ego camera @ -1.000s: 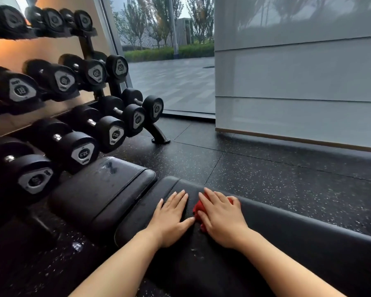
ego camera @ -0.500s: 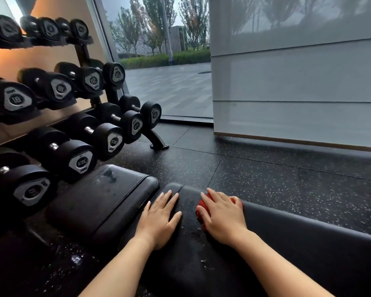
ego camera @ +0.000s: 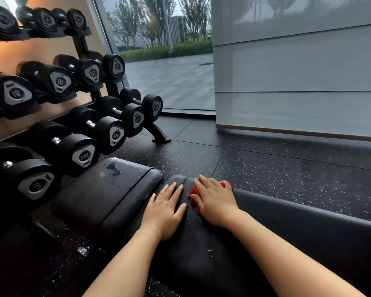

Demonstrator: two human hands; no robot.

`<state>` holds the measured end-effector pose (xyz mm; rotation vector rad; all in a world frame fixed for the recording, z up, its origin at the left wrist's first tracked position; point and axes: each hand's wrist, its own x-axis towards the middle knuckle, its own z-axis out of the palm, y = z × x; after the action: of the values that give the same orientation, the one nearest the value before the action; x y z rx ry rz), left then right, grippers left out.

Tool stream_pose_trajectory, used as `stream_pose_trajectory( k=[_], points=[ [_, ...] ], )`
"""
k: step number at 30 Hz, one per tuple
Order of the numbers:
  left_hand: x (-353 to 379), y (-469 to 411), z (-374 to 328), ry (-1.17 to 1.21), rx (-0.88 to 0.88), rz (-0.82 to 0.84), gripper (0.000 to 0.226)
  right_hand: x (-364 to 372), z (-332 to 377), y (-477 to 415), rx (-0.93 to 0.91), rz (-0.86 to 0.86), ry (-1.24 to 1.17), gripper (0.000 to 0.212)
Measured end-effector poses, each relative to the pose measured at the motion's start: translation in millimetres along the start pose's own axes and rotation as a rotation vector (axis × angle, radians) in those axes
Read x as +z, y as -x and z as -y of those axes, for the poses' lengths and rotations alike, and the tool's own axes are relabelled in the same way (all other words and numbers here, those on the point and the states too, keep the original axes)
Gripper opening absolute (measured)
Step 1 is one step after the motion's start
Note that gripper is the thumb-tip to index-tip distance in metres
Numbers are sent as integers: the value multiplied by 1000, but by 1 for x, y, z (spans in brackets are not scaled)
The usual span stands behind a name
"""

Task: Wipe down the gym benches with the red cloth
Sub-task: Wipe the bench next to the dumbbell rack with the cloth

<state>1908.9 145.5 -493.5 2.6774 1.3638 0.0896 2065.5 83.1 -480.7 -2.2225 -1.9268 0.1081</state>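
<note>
My right hand lies flat on the red cloth, fingers nearly straight and pressing down rather than gripping. Only a red edge shows at the thumb side and past the fingertips. The cloth sits at the far end of the bench pad, close to its rounded edge. My left hand rests open and empty on the same pad, just to the left.

With no real grip, I expect a push further out could roll the bunched cloth over the edge onto the floor. Droplets on the near part suggest a slick surface, so my bracing hand could slide. The left pad looks smeared, and it sits close under the dumbbells, so I could knock my knuckles there.
</note>
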Motion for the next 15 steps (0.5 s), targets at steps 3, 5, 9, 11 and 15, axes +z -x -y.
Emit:
stream_pose_trajectory(
  k=[3,5,9,11,15],
  points=[
    [1,0,0,18,1,-10,59,1,1,13,-23,-1,3,56],
    [0,0,0,15,1,-13,59,1,1,6,-5,10,2,57],
    [0,0,1,9,-4,-17,59,4,6,-20,30,13,-4,56],
    [0,-1,0,9,-2,-13,59,4,8,-29,53,12,-12,56],
    [-1,1,0,20,-3,-16,60,5,11,-27,50,1,7,56]
  ],
)
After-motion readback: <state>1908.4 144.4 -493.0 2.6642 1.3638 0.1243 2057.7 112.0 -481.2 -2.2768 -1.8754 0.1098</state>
